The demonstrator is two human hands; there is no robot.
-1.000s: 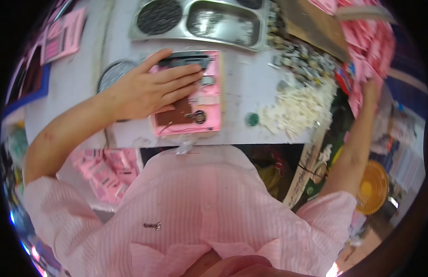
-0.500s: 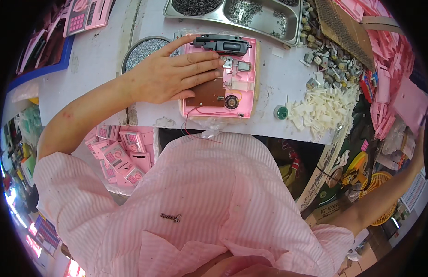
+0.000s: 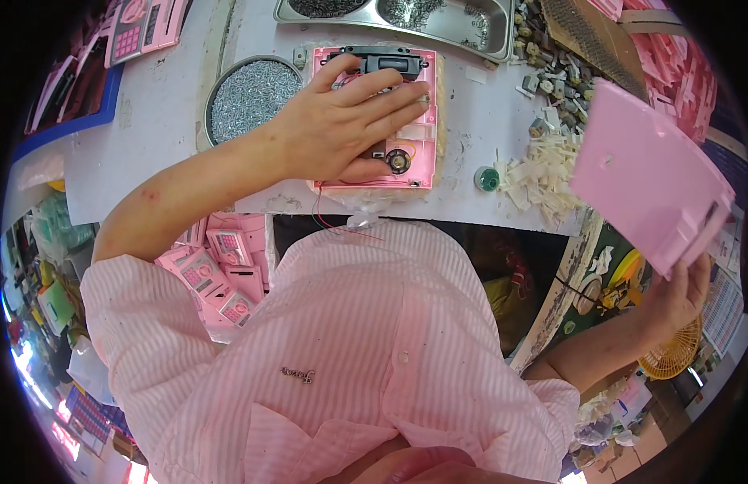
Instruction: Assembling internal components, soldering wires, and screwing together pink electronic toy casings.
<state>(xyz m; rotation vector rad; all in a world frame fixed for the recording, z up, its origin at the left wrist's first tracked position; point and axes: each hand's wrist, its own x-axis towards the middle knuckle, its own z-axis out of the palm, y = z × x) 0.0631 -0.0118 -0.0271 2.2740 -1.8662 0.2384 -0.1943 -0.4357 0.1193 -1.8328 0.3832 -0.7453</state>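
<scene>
My left hand (image 3: 358, 121) lies with spread fingers on an open pink plastic casing (image 3: 425, 173) on the table. A black part (image 3: 398, 63) sits along the casing's far end. A small round speaker (image 3: 398, 161) shows beside my left thumb, and thin red and dark wires hang over the near edge. Much of the casing's inside is hidden under the hand. Off to the right, my right hand (image 3: 676, 298) pinches the near corner of a flat pink plastic panel (image 3: 640, 177), tilted in the air past the table's right edge.
A round bowl of small screws (image 3: 253, 105) stands left of the casing. Beyond is a metal tray (image 3: 503, 40) with small metal parts. White plastic pieces (image 3: 539, 181), a small green round container (image 3: 487, 178) and small motors (image 3: 551, 85) lie right; pink toys (image 3: 204, 274) sit below left.
My right hand has come inward from the far right, bringing the pink panel toward the table. My left hand has shifted right across the casing, covering more of its middle.
</scene>
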